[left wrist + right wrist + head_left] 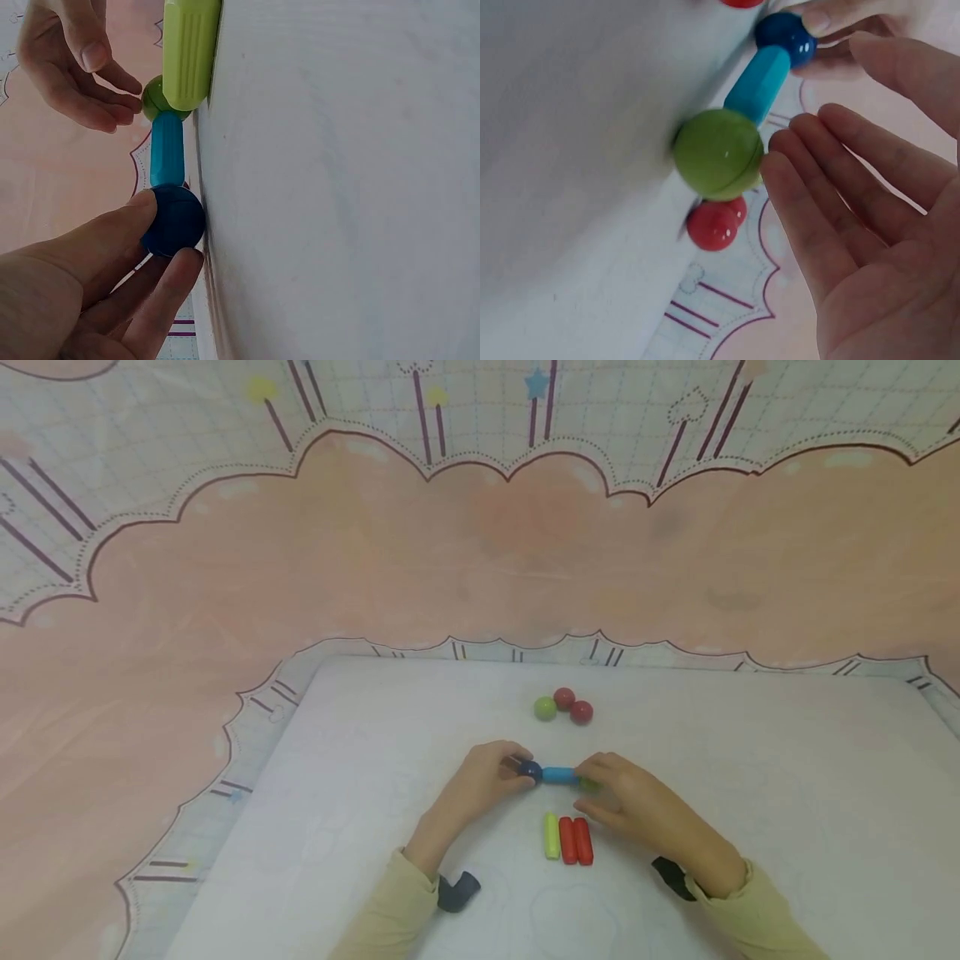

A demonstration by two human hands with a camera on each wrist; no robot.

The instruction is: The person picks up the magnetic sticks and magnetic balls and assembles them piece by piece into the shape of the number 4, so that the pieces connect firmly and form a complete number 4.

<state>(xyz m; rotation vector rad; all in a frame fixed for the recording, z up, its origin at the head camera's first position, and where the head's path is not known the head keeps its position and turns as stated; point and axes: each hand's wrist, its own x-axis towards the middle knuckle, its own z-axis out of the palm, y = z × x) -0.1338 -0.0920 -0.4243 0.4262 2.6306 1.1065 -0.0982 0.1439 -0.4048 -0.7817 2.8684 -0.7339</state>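
Note:
My left hand (487, 777) pinches a dark blue ball (176, 221) between thumb and fingers, low over the white tabletop. A light blue rod (558, 775) joins that ball to a green ball (718, 154) at its right end. Around the green ball's side is my right hand (630, 797), its fingers loosely extended and gripping nothing. In the right wrist view its fingertips (776, 161) come right up to the green ball. From the head view, the right hand partly covers the green ball.
Nearer the body lie a yellow-green rod (552, 837) and two red rods (576, 841), side by side. Beyond the hands sit a loose green ball (545, 708) and two red balls (581, 712). A patterned cloth (465, 560) rises behind the white table (390, 710).

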